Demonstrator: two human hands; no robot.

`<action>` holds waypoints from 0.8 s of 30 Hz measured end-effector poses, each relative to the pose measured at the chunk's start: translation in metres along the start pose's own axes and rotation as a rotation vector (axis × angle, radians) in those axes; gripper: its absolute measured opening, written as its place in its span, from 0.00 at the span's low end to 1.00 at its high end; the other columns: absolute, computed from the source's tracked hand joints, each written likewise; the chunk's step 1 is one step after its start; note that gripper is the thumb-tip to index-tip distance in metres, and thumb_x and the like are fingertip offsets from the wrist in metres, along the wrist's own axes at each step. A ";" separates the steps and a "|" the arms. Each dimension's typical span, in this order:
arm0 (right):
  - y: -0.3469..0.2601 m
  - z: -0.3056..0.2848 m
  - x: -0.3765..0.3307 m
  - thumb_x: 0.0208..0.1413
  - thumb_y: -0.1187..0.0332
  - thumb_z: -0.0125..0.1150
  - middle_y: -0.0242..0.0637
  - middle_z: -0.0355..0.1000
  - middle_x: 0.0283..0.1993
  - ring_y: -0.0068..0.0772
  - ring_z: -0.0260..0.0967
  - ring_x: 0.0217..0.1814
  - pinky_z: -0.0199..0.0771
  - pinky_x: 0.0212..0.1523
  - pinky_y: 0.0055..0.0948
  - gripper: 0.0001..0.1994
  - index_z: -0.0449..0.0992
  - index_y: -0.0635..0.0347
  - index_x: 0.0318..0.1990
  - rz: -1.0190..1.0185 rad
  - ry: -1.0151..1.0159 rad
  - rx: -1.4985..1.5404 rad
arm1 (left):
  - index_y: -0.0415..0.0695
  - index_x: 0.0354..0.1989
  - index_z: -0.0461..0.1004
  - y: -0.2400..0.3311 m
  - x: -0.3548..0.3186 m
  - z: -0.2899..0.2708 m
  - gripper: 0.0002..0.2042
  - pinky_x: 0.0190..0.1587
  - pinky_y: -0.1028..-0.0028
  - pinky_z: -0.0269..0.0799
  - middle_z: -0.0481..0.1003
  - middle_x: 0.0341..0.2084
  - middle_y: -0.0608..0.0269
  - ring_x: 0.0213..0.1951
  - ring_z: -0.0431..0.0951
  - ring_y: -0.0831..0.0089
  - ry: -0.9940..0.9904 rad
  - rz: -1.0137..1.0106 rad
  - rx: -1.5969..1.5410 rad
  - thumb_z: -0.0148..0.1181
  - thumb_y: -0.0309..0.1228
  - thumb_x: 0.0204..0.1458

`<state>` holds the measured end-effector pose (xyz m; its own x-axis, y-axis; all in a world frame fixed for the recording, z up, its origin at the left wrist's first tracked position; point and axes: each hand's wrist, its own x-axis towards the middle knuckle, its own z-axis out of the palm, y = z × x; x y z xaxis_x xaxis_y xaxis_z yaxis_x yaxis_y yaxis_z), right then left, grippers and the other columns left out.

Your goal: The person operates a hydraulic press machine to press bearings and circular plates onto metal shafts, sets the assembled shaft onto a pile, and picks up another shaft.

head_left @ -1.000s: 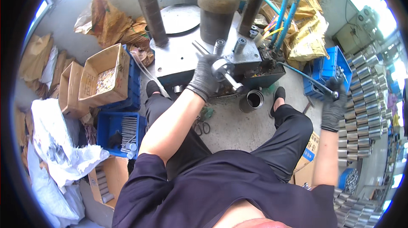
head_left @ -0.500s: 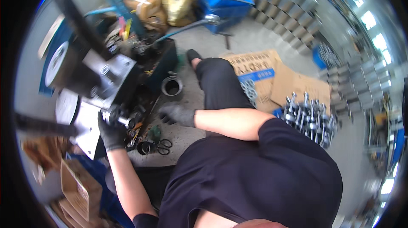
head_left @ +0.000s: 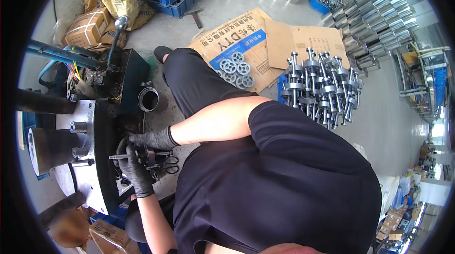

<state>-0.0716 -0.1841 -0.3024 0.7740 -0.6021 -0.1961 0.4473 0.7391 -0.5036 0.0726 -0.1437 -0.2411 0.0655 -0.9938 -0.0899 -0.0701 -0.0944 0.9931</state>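
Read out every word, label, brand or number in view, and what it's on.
Blue-banded cardboard sheet: large printing, partly legible, but I won't copy it.
Plainer cardboard sheet beside it: faint print, too small to read.
Yellowish sack: small dark marks, unreadable.
Brown carton at lower left: printing, too small and blurred to read.

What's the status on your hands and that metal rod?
Left hand gripping metal rod. Right hand close by, grip unclear. Scissors near both hands.
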 end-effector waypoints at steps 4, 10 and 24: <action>-0.037 0.028 -0.033 0.66 0.52 0.54 0.33 0.80 0.34 0.30 0.76 0.28 0.80 0.35 0.32 0.14 0.80 0.49 0.40 0.066 0.222 -0.086 | 0.34 0.63 0.68 0.005 0.019 -0.021 0.27 0.61 0.67 0.70 0.74 0.55 0.57 0.55 0.74 0.68 -0.143 0.158 0.117 0.65 0.39 0.62; -0.113 0.036 -0.111 0.60 0.48 0.60 0.39 0.79 0.33 0.37 0.78 0.28 0.81 0.26 0.40 0.18 0.78 0.51 0.44 -0.080 0.375 -0.125 | 0.37 0.63 0.68 0.042 0.019 -0.010 0.21 0.61 0.69 0.70 0.76 0.53 0.57 0.54 0.76 0.70 -0.260 0.346 0.379 0.61 0.24 0.63; -0.203 0.058 -0.436 0.54 0.58 0.71 0.38 0.81 0.42 0.27 0.80 0.41 0.80 0.45 0.29 0.24 0.77 0.61 0.55 0.208 1.066 -1.545 | 0.39 0.55 0.75 0.076 -0.003 0.015 0.16 0.57 0.68 0.71 0.76 0.46 0.57 0.51 0.77 0.65 -0.423 0.402 0.608 0.63 0.23 0.58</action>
<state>-0.4736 -0.0544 -0.0664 -0.0797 -0.9090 -0.4090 -0.8147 0.2958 -0.4987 0.0521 -0.1484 -0.1660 -0.4491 -0.8853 0.1208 -0.5404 0.3768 0.7524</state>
